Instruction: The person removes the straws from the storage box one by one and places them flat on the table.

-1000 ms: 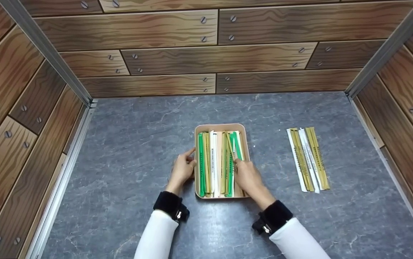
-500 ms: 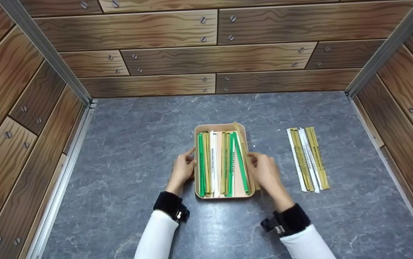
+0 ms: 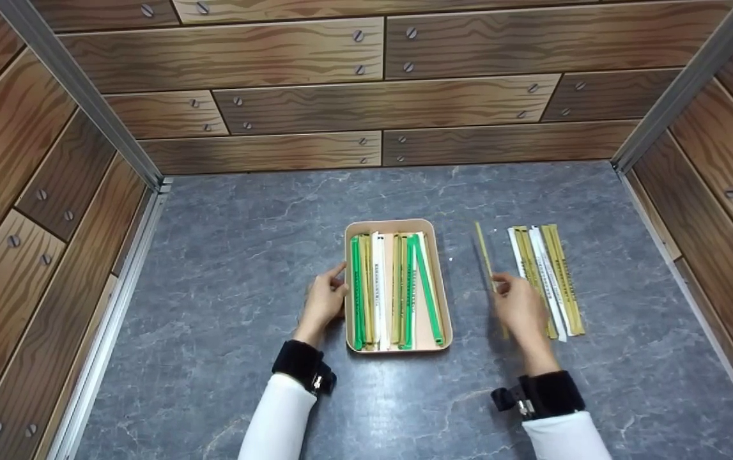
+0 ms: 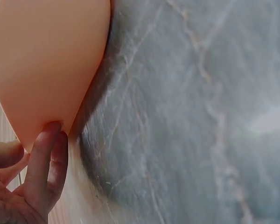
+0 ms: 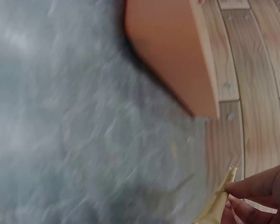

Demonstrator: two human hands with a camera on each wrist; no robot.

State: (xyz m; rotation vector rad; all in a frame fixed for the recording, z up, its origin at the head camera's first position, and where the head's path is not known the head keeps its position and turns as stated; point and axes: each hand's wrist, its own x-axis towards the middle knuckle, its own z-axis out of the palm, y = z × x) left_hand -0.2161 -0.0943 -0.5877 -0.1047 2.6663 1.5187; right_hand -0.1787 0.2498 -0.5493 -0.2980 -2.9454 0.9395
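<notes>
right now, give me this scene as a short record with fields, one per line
left hand: holds the tray at its left edge
right hand: pinches a gold stick, between the tray and the loose row
tray: green, gold and white sticks inside; one slanted green stick towards the right
loose row: white and gold, right of the tray, partly behind the right hand
table: grey, marbled

My right hand (image 3: 521, 308) now has the slim gold packet (image 3: 484, 248) out of the tray (image 5: 172, 51), no longer inside it or across its right side but over the tabletop (image 3: 245, 255), just left of the row of packets (image 3: 558, 271), whose near left part my hand hides.
</notes>
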